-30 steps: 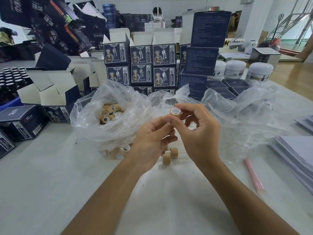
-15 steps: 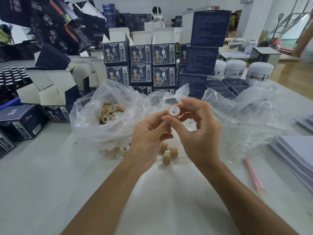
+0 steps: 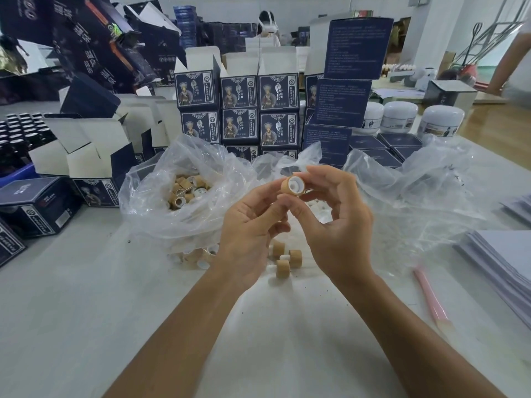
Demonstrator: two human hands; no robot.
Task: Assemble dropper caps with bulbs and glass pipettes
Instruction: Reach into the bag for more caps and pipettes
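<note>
While one cap [image 3: 293, 185] is pinched between left hand [image 3: 250, 228] and right hand [image 3: 336, 225] above the table [image 3: 86, 311], few caps [image 3: 284, 258] are seen done; bag [image 3: 184, 193] remains full, no pipettes visible.

Left hand [image 3: 247, 225]: raised mid-frame, palm turned right, fingers [image 3: 280, 226] curled, thumb tip meeting the right thumb.
Right hand [image 3: 337, 222]: raised beside it, thumb and forefinger pinching a cap [image 3: 293, 185].
Forearms: bare, converging from below.

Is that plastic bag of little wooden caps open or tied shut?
Open: the plastic bag gapes at the top, with the wooden caps showing inside.
</note>
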